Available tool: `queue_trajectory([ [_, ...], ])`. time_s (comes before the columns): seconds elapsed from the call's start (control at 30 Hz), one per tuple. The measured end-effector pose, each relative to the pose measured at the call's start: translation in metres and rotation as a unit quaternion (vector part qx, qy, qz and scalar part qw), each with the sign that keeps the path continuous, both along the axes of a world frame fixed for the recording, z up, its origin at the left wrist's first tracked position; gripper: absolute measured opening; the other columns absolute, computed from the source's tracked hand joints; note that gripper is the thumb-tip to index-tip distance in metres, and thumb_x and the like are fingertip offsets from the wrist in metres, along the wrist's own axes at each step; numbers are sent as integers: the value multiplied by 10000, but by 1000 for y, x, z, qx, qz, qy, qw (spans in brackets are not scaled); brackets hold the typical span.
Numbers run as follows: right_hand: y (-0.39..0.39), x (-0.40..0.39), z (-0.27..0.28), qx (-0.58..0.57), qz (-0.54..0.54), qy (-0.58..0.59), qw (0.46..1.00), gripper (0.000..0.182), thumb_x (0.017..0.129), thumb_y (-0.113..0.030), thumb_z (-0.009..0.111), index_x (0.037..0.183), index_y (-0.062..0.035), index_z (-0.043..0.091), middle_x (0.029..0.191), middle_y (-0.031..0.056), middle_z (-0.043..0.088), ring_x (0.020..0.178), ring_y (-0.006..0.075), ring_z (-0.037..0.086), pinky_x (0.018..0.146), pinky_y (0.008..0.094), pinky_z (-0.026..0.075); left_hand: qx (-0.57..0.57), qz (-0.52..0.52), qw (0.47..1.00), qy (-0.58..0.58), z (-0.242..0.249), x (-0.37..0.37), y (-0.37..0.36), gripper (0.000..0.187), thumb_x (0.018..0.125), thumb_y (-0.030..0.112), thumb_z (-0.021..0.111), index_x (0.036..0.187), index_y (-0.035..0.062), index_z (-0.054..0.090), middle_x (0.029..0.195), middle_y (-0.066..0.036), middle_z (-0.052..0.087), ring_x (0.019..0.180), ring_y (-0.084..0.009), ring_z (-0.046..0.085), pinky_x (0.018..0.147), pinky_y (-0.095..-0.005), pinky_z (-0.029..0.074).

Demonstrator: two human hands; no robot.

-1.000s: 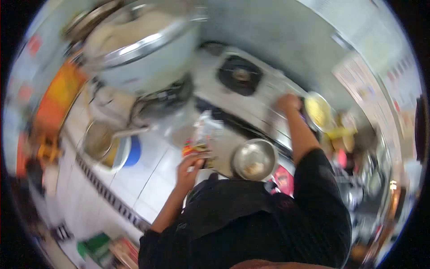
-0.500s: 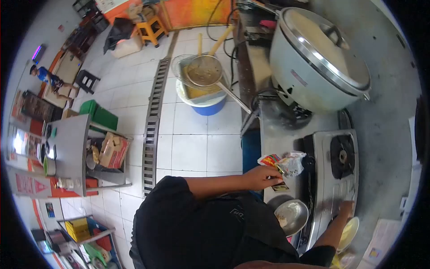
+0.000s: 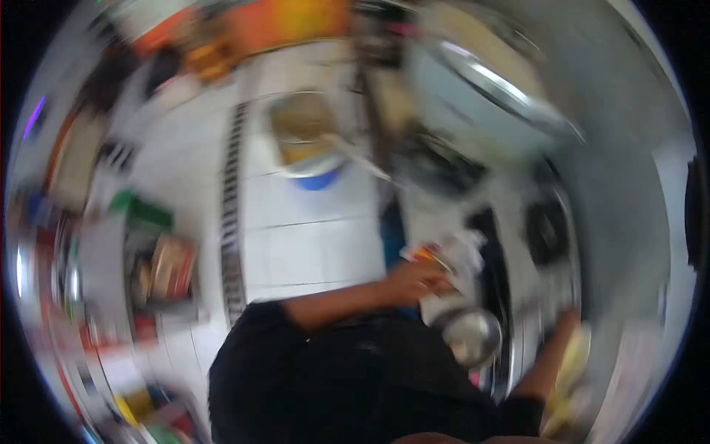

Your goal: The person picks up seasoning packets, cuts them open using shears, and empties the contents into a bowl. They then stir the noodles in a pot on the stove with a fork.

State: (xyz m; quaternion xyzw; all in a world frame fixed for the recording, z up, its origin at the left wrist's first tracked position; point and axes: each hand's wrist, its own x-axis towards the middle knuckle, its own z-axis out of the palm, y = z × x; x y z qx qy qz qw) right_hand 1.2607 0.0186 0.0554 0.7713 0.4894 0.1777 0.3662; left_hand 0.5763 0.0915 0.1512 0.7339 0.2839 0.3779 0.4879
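Motion blur softens the whole view. My left hand point(image 3: 418, 283) is closed at the near edge of a crumpled white, red and yellow plastic packet point(image 3: 462, 255), over the metal counter. Just below that hand, a metal bowl point(image 3: 473, 337) holds a small pale heap. My right hand point(image 3: 568, 323) reaches over the right side of the stove point(image 3: 529, 296), beside a pale yellow container point(image 3: 575, 359); its fingers are too smeared to make out.
A large lidded pot point(image 3: 481, 96) stands at the upper right, and a black burner point(image 3: 546, 231) lies below it. On the tiled floor, a strainer point(image 3: 303, 118) rests over a white and blue bucket point(image 3: 316, 179). A table point(image 3: 103, 259) stands left.
The view has turned and blurred, shifting the pot, bucket and counter leftward in the picture. My left hand remains at the packet, and my right hand remains near the yellow container.
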Motion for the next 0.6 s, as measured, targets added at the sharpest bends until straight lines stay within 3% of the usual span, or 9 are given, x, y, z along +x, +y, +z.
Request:
queue_trajectory([
  [0.03, -20, -89, 66, 189, 214, -39, 957, 328, 956, -205, 508, 1159, 39, 590, 1082, 205, 650, 929, 357, 660, 807, 461, 529, 32, 6, 999, -1, 14, -5, -1, 135, 905, 161, 671, 970, 48, 709, 960, -136, 680, 920, -306, 650, 817, -394, 510],
  [0.07, -5, -184, 153, 150, -17, 142, 978, 419, 966, -213, 476, 1291, 42, 545, 1268, 237, 586, 1114, 304, 609, 947, 406, 484, 67, 28, 997, -23, 34, -8, -1, 173, 936, 203, 630, 949, 45, 697, 929, -127, 680, 856, -308, 639, 765, -404, 503],
  [0.1, -14, -227, 175, 181, 52, 114, 976, 377, 945, -187, 480, 1219, 55, 570, 1213, 252, 605, 1052, 354, 628, 888, 435, 513, 39, 4, 998, 54, 41, -17, -3, 141, 924, 160, 643, 934, 31, 698, 935, -128, 691, 856, -298, 647, 769, -390, 512],
  [0.13, -9, -286, 222, 246, -98, 266, 927, 363, 934, -151, 465, 1212, 66, 549, 1153, 261, 623, 979, 381, 647, 816, 465, 532, 8, 44, 999, 11, 34, -17, -9, 89, 912, 97, 644, 900, 20, 687, 903, -127, 685, 839, -285, 648, 765, -374, 514],
  [0.27, -26, -358, 219, 322, -39, 486, 812, 179, 899, -107, 510, 1034, 0, 461, 982, 284, 610, 887, 473, 612, 759, 537, 489, -58, 76, 995, -2, 35, -10, 3, 50, 897, 12, 634, 923, -30, 633, 931, -140, 651, 862, -233, 617, 796, -318, 484],
  [0.33, -34, -369, 213, 329, -60, 596, 730, 220, 844, -59, 660, 935, -14, 465, 821, 170, 618, 814, 358, 645, 707, 434, 490, -82, 68, 994, 10, 26, -7, 13, 58, 911, 7, 611, 936, -41, 630, 931, -133, 642, 873, -219, 608, 800, -315, 481],
  [0.43, -50, -381, 219, 318, -86, 665, 670, 286, 892, -187, 680, 995, -18, 473, 813, 193, 629, 805, 339, 657, 679, 432, 493, -114, 56, 992, -3, 36, -14, 8, 76, 938, 6, 581, 962, -48, 628, 962, -123, 630, 893, -189, 597, 818, -296, 475],
  [0.53, -52, -366, 243, 310, -298, 692, 580, 232, 946, -213, 654, 959, -81, 463, 867, 150, 665, 828, 202, 660, 654, 325, 496, -121, 44, 992, 3, 35, -10, 13, 96, 954, 12, 566, 991, -53, 626, 996, -122, 623, 903, -173, 590, 828, -283, 472],
  [0.6, -58, -357, 245, 429, -208, 844, 246, 161, 998, -159, 577, 920, -145, 437, 934, 112, 691, 821, 135, 653, 617, 249, 492, -142, 40, 989, -26, 36, -3, 15, 99, 955, 13, 566, 994, -57, 624, 997, -121, 624, 908, -168, 586, 833, -282, 470],
])
